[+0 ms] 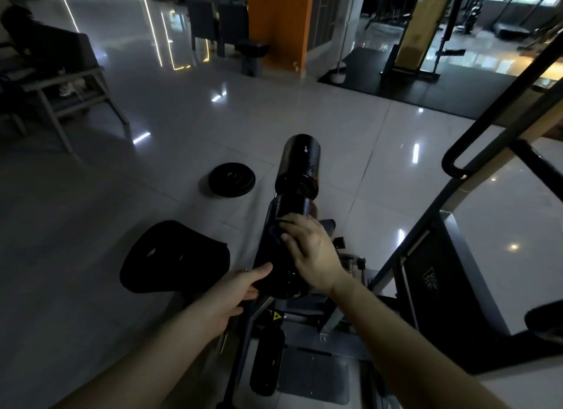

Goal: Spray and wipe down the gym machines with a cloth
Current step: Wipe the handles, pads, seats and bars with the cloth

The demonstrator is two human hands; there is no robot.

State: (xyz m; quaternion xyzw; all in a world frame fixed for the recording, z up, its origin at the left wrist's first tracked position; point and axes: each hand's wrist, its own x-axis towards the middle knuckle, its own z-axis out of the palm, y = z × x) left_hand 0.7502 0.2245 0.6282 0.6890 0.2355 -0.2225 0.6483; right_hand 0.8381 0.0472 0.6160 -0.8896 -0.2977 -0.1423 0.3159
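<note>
Steadying the pad [292, 206] for wiping, left grip [240, 286] clasped its end while right grip [307, 250] pressed straight-fingered on top.

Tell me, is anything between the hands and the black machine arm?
Nothing visible stands in the way. The right hand lies flat on the black machine arm, and the left hand holds its lower end, so both hands touch it.
</note>
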